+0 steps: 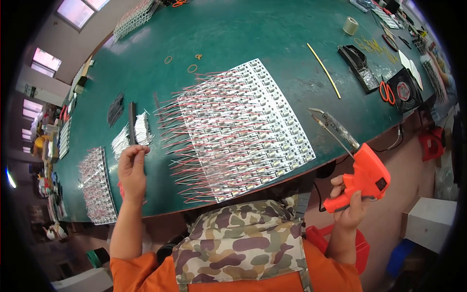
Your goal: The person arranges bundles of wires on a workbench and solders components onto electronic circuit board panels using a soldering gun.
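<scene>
My right hand [348, 210] grips the red pistol handle of a soldering gun [372, 170]. The gun's metal tip points up and left, over the table's right front part. My left hand [132, 170] is closed in a pinch beside a bundle of short white wires [142, 127]; whatever lies between its fingertips is too small to make out. A dark strip [132, 117] stretches away just beyond those fingertips. Between my hands lies a wide panel of white circuit boards [284, 124], with red and white wires [214, 131] running off its left side.
Another wired board stack [99, 187] sits left of my left hand, near dark wires [116, 109]. Rubber bands [192, 68], a yellow stick [325, 72], a black tray [360, 68], orange-handled scissors [386, 92] and a tape roll [350, 26] lie on the green table [277, 34].
</scene>
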The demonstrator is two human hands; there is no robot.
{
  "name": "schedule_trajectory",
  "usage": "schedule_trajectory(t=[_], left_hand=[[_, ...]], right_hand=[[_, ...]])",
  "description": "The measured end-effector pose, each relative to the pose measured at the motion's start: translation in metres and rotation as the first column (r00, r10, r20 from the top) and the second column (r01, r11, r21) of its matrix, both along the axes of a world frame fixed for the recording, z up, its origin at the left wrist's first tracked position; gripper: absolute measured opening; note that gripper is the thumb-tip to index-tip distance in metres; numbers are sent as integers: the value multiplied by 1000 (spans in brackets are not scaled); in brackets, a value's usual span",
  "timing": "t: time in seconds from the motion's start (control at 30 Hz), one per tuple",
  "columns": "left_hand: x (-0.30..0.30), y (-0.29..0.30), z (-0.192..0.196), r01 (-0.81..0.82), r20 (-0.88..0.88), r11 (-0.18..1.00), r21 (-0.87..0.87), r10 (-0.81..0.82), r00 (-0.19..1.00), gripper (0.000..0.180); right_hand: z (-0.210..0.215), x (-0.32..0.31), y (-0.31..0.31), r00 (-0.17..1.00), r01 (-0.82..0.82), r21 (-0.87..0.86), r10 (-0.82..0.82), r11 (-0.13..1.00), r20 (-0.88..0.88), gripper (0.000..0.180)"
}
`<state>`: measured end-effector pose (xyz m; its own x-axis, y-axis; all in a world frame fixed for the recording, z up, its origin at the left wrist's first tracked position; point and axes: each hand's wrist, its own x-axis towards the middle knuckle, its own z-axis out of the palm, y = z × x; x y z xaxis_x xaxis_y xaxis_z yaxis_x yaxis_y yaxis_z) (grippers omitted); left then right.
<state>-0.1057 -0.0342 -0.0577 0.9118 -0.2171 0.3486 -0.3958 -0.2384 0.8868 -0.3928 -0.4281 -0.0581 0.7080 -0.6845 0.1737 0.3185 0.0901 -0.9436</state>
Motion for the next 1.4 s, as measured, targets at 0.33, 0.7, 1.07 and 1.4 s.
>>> schedule_trajectory(t=[0.33,0.7,1.07,1.4], left_hand=[[-29,-176,52,312,293,498,809,-802,521,19],[-48,-225,28,341,258,425,839,-860,439,18],[-46,-225,21,339,257,420,842,-864,432,17],[-44,-225,21,371,226,403,837,-871,437,16]], right_hand=[[11,-11,-2,994,-97,225,107,969,-31,49],[20,-53,3,952,-201,53,208,978,-226,46],[0,-42,0,925,-337,-387,224,859,-308,42],[-14,-44,3,929,-337,-546,177,767,-325,54]])
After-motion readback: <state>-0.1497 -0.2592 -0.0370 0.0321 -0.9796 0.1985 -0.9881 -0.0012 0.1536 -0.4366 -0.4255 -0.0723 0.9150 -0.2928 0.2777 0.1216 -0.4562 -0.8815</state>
